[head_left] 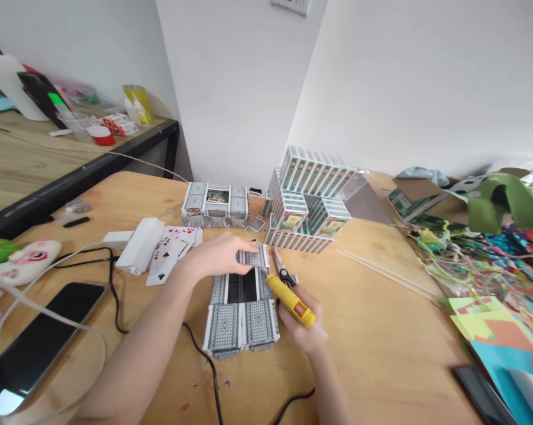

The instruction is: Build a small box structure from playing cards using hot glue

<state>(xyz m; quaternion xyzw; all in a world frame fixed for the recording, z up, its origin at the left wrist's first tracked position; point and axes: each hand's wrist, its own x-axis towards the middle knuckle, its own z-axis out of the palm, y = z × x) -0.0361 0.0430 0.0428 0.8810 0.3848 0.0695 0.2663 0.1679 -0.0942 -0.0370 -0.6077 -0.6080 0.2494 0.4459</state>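
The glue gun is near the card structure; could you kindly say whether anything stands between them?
Nothing visible does: the glue gun is at the right edge of the card structure; the scissors lie alongside.

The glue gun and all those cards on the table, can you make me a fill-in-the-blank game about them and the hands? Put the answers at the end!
1. The glue gun is coloured ____.
2. It is held in the person's ____ hand.
3. The person's ____ hand is at the far end of the card-covered model.
4. The front loose playing card shows the suit of ____.

Missing words: yellow; right; left; clubs.
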